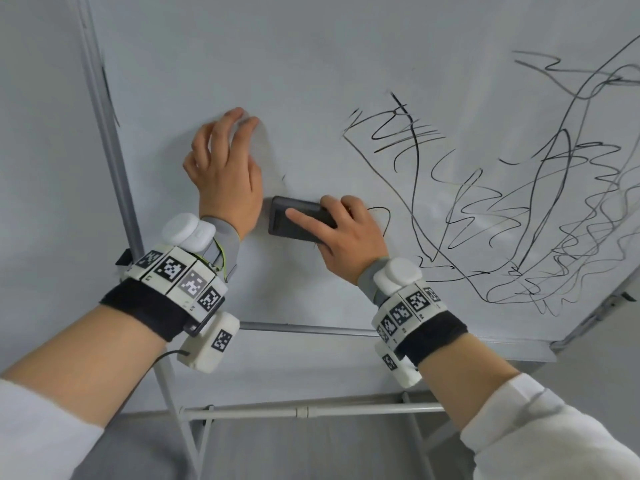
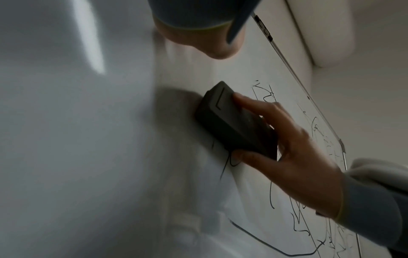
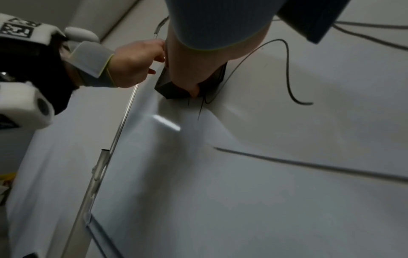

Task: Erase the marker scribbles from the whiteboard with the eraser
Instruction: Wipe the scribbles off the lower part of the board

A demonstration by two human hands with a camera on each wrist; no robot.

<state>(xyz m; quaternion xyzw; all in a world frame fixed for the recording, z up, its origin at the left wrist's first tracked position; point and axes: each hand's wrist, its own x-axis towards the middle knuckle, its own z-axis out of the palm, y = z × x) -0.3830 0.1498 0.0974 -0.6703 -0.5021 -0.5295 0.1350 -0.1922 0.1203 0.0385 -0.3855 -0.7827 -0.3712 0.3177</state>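
My right hand (image 1: 349,237) grips the eraser (image 1: 298,220), forefinger laid along its back, thumb under its lower edge, pressing it flat to the whiteboard (image 1: 311,81). My left hand (image 1: 225,168) rests just beside it, apparently with its fingers open on the board, though its wrist view shows little of them. Wiping is under way; most scribbles (image 1: 502,202) lie beyond my right hand. The next stroke should travel that way under steady pressure.
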